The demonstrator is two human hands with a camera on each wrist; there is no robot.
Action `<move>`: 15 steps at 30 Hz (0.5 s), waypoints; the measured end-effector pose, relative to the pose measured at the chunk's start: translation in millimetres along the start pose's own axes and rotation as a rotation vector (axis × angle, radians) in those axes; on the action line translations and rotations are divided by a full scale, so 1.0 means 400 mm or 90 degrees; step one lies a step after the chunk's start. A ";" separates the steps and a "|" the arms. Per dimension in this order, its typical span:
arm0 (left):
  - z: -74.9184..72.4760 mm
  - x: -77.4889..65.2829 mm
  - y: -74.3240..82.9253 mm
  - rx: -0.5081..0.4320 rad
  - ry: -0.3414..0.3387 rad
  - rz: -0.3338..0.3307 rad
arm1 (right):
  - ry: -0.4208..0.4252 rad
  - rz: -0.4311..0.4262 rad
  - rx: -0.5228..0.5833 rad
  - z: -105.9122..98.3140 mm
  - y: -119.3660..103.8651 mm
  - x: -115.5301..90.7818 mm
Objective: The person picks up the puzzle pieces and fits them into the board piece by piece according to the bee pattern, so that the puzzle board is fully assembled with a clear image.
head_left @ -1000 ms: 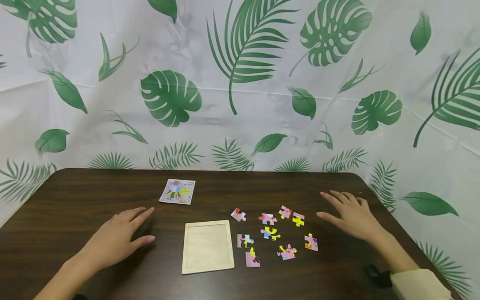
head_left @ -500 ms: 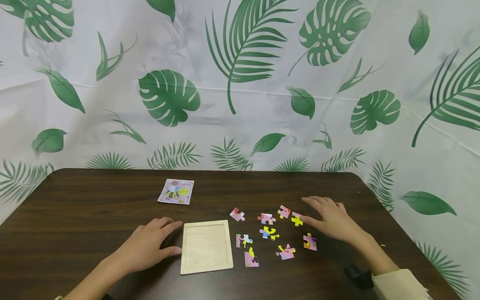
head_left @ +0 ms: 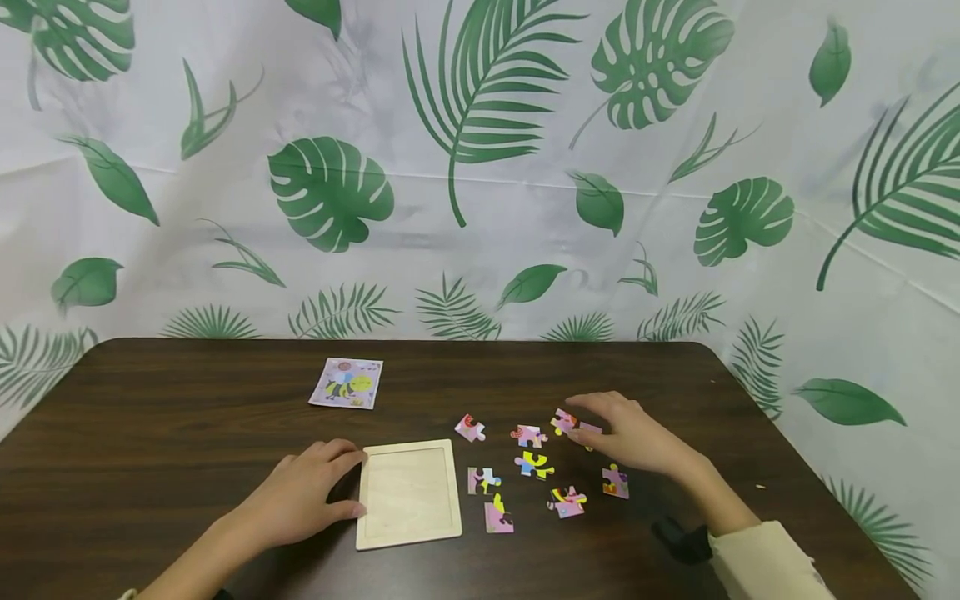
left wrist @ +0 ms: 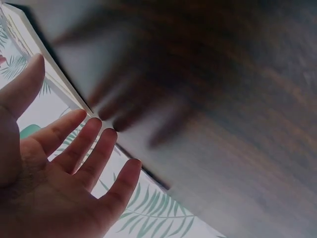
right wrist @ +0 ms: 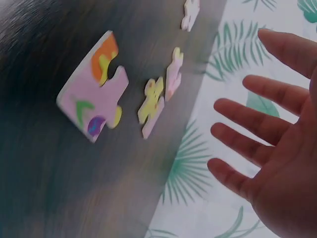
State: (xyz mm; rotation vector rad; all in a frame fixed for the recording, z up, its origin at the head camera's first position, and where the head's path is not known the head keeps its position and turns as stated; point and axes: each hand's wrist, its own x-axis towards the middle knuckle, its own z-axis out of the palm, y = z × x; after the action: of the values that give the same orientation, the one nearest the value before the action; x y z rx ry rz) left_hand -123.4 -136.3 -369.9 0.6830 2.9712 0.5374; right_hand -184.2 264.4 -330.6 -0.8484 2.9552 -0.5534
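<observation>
A shallow wooden tray [head_left: 408, 496] lay on the dark table [head_left: 187, 417] a little left of centre, and nine jigsaw pieces [head_left: 534, 465] were scattered flat to its right. The pieces looked thin and rigid, with pale cut edges, so each would probably feel light and stiff; the narrow knobs seemed the likeliest parts to chip. Lying so flat, they would offer little to get under, and a pinch on opposite side edges, or a fingertip sliding the piece, would probably serve better than a hold on a knob. The tray looked light and stiff as well, likely apt to slide if bumped, and its raised rim would give the surest hold.

The left hand [head_left: 307, 492] reached in from the near left, thumb and forefinger spread along the tray's left edge. Its fingers were extended and had not closed round the rim; whether the tips touched the wood could not be told for certain.

The right hand [head_left: 630, 433] came in from the near right with fingers apart and slightly bent, grasping nothing. In the head view its thumb partly covered the yellow-and-pink piece [right wrist: 150, 101]; contact was unclear. The orange-cornered piece [right wrist: 99, 96] lay apart on the near side of that hand.
</observation>
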 end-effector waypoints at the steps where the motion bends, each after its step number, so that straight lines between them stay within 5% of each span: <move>1: 0.001 0.001 -0.001 0.000 0.001 0.001 | -0.004 -0.006 0.009 0.001 -0.001 0.004; 15: 0.006 0.003 -0.009 -0.004 -0.004 0.009 | -0.081 -0.065 0.084 0.058 -0.046 0.102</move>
State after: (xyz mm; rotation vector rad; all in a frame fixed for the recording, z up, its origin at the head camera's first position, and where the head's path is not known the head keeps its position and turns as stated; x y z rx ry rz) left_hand -125.5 -138.2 -373.3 0.7040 2.9598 0.5448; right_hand -207.0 221.2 -343.1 -0.9841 2.7399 -0.6652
